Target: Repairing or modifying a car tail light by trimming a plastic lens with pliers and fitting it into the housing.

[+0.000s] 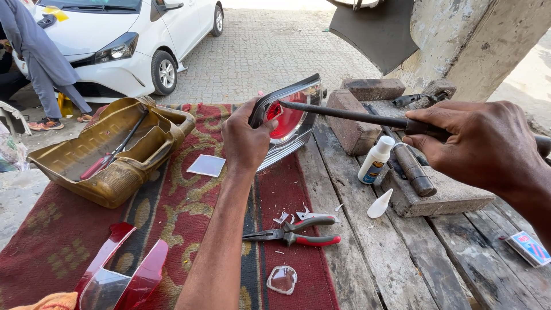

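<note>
Red and clear plastic makes up the tail lamp [290, 120] that the left hand [245, 138] holds up above the counter [402, 264], fingers clenched around its left edge with the thumb across the front. The lamp stands tilted, its chrome-trimmed face turned toward the camera, over the line where the patterned red rug [189, 195] meets the bare wooden planks. The right hand [482, 143] comes in from the right, its grip closed around the dark handle of a long metal rod [344, 115]; the rod runs leftward and its tip touches the red lens near the lamp's upper left corner.

Just below the rod, a small white glue bottle [376, 161] stands on the planks beside a weathered wooden block [442, 198], and its white cone-shaped cap [380, 205] lies just near of it. A brick [353, 123] sits behind the lamp, with another [374, 88] farther back. Nearer the camera, red-handled pliers [295, 232] lie on the rug's edge among small plastic chips, and a broken clear lens piece [282, 279] lies nearer still. A pale square pad [206, 165] rests on the rug to the left of the forearm. At far left sits a golden-brown moulded housing [109, 155] holding a red-handled tool, and a red lamp cover [123, 272] lies at the near left corner. A small matchbox-like box [529, 248] lies at the right edge. A white car [132, 40] is parked on the paving beyond.
</note>
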